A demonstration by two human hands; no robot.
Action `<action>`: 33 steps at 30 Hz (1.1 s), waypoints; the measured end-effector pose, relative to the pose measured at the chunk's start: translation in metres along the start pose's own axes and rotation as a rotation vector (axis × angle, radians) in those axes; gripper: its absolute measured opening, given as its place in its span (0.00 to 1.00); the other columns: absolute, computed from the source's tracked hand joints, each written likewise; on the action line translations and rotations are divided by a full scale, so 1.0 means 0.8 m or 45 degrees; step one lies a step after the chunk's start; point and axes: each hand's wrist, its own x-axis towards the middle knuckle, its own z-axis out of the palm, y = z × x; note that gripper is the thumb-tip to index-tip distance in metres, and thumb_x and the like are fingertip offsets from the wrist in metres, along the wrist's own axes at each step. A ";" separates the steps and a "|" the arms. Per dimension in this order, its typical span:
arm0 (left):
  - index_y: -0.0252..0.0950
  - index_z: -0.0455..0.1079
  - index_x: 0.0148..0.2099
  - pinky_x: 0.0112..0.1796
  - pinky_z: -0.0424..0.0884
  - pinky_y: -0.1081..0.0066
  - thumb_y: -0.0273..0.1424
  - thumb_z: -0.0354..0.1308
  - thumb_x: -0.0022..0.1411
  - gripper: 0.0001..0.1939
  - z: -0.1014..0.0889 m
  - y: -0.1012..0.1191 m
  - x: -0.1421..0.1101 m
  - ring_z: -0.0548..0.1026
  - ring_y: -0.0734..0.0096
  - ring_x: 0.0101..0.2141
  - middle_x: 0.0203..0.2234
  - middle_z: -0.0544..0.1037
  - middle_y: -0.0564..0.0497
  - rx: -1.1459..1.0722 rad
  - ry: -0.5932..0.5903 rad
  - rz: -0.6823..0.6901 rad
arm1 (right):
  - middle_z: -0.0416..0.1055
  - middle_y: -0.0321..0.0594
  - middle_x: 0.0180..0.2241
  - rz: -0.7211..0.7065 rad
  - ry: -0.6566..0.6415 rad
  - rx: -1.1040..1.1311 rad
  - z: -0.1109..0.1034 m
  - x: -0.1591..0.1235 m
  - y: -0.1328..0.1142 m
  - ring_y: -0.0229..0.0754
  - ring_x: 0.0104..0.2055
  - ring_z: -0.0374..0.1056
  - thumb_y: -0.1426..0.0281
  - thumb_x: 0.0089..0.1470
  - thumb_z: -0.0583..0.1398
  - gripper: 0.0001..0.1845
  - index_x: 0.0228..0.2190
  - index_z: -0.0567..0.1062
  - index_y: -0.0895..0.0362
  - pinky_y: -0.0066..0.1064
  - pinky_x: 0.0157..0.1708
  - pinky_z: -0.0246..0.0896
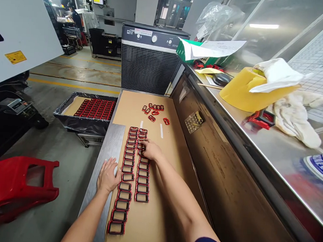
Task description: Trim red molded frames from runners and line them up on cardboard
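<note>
Two long rows of small red-and-black rectangular frames lie on a brown cardboard sheet on a narrow metal table. My right hand rests on the right row near its far end, fingers curled over one of the frames there. My left hand lies flat with spread fingers on the cardboard's left edge, beside the left row. A loose cluster of the same frames sits farther back on the sheet.
A black-lined bin with rows of red frames stands left of the table. A grey machine blocks the far end. A steel counter with yellow tape roll and rags runs along the right. A red plastic stool lies on the floor at left.
</note>
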 end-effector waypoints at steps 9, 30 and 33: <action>0.35 0.72 0.47 0.65 0.56 0.50 0.31 0.56 0.57 0.15 -0.002 0.005 0.002 0.66 0.53 0.61 0.57 0.73 0.41 0.033 0.023 -0.014 | 0.62 0.48 0.54 0.120 -0.066 -0.139 -0.004 0.013 -0.005 0.49 0.52 0.64 0.66 0.64 0.64 0.23 0.56 0.68 0.59 0.44 0.53 0.66; 0.36 0.73 0.48 0.65 0.55 0.50 0.30 0.53 0.60 0.15 0.000 0.001 0.001 0.66 0.54 0.62 0.58 0.73 0.43 0.034 0.012 -0.012 | 0.62 0.46 0.58 0.111 0.233 0.231 0.012 0.011 0.024 0.49 0.57 0.63 0.63 0.59 0.68 0.29 0.57 0.69 0.57 0.43 0.60 0.60; 0.36 0.72 0.49 0.65 0.54 0.51 0.29 0.51 0.61 0.16 0.000 0.000 0.001 0.66 0.56 0.62 0.58 0.73 0.43 0.040 -0.004 -0.001 | 0.60 0.45 0.61 0.187 0.349 0.354 0.037 -0.028 0.028 0.46 0.59 0.62 0.61 0.65 0.60 0.28 0.62 0.63 0.56 0.38 0.60 0.62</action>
